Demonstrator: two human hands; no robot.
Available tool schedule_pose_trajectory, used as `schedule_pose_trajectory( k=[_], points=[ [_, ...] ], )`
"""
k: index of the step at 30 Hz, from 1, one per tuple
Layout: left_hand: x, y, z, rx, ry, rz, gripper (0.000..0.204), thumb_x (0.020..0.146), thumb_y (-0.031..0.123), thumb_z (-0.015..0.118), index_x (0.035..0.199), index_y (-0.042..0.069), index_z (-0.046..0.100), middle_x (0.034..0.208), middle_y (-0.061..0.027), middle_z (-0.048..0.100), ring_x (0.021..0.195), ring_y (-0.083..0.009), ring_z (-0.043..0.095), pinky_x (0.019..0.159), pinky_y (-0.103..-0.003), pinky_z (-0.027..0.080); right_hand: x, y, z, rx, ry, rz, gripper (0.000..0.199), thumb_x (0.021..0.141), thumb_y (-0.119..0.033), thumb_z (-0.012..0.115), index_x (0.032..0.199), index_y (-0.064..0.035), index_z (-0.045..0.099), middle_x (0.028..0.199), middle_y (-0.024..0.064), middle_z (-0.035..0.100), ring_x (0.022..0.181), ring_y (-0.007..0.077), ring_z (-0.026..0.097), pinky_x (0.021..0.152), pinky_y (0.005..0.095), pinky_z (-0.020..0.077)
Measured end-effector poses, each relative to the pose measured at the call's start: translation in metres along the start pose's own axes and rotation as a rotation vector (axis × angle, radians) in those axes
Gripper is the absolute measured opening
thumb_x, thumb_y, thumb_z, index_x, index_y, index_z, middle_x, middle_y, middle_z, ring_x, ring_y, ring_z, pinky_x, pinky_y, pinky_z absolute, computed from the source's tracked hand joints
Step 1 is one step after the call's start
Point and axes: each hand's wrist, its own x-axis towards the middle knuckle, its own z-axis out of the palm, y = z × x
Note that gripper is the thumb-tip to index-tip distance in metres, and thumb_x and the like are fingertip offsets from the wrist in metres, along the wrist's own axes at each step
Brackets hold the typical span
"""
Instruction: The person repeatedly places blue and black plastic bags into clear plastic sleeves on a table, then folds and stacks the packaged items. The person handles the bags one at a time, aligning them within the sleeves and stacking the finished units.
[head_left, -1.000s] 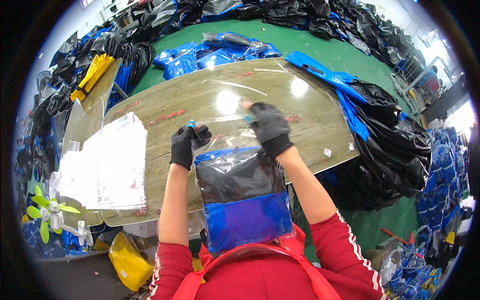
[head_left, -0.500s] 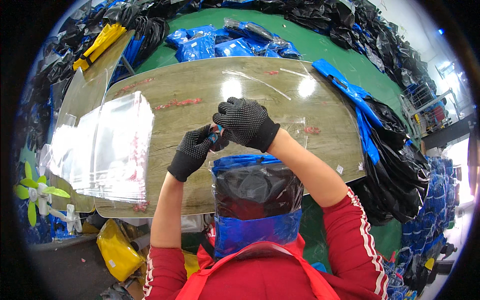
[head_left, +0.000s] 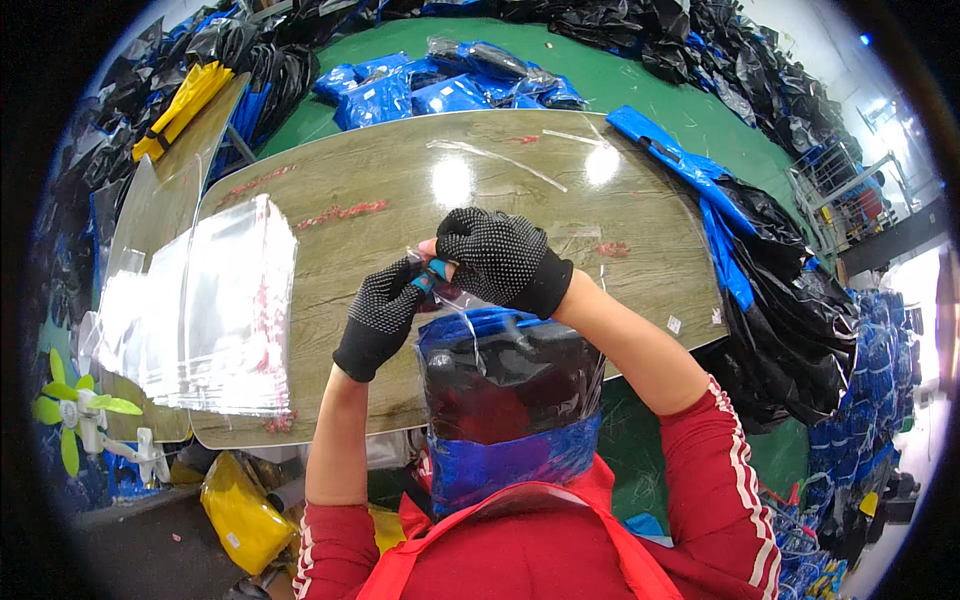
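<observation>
A clear plastic bag with a folded black and blue item inside leans against my front at the table's near edge. Just above its top edge my two hands meet, both in black gloves with white dots; some fingertips are bare or wrapped in blue. My left hand is closed in a pinch on thin clear plastic film. Curled over from the right, my right hand pinches the same film against the left fingertips. A shiny strand of film hangs from the fingers over the bag. The exact grip is partly hidden.
Clear flat bags lie stacked on the left of the wooden table. Blue and black items drape over its right edge. Wrapped blue packages lie on the green floor beyond. A small green fan stands at left.
My right hand has shifted slightly down and right and turned, showing more of its fingertips. A strand of clear film now hangs below the fingers. My left hand still pinches near the same spot.
</observation>
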Motion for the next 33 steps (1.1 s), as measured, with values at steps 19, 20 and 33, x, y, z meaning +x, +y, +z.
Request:
schedule_pose_trajectory(
  k=[19, 20, 33],
  points=[
    [0.012, -0.020, -0.025, -0.098, 0.129, -0.136, 0.036, 0.095, 0.029, 0.054, 0.113, 0.000, 0.064, 0.099, -0.0125, 0.071, 0.064, -0.0114, 0.061, 0.055, -0.024, 0.047, -0.157, 0.118, -0.143, -0.516, 0.773, 0.985, 0.024, 0.098, -0.025, 0.047, 0.108, -0.0061, 0.058, 0.104, 0.0162, 0.059, 0.096, 0.0217, 0.058, 0.087, 0.0323, 0.0455],
    [0.015, -0.017, -0.027, -0.014, 0.104, -0.144, 0.036, 0.095, 0.030, 0.054, 0.112, 0.001, 0.064, 0.100, -0.0124, 0.071, 0.056, -0.0094, 0.056, 0.049, -0.023, 0.043, -0.165, 0.117, -0.111, 0.029, 0.480, 1.234, 0.029, 0.095, -0.030, 0.052, 0.106, -0.0053, 0.061, 0.090, 0.0139, 0.061, 0.075, 0.0188, 0.056, 0.069, 0.0317, 0.0455],
    [-0.074, -0.004, -0.037, 0.566, -0.443, 0.013, 0.024, 0.077, -0.005, 0.054, 0.092, 0.004, 0.070, 0.131, -0.0218, 0.056, 0.131, -0.0345, 0.045, 0.108, -0.037, 0.033, -0.220, -0.016, -0.063, 0.608, -0.200, 0.582, 0.033, 0.084, -0.007, 0.064, 0.115, -0.0145, 0.069, 0.143, 0.0156, 0.047, 0.127, 0.0292, 0.051, 0.110, 0.0383, 0.0344]
  ],
)
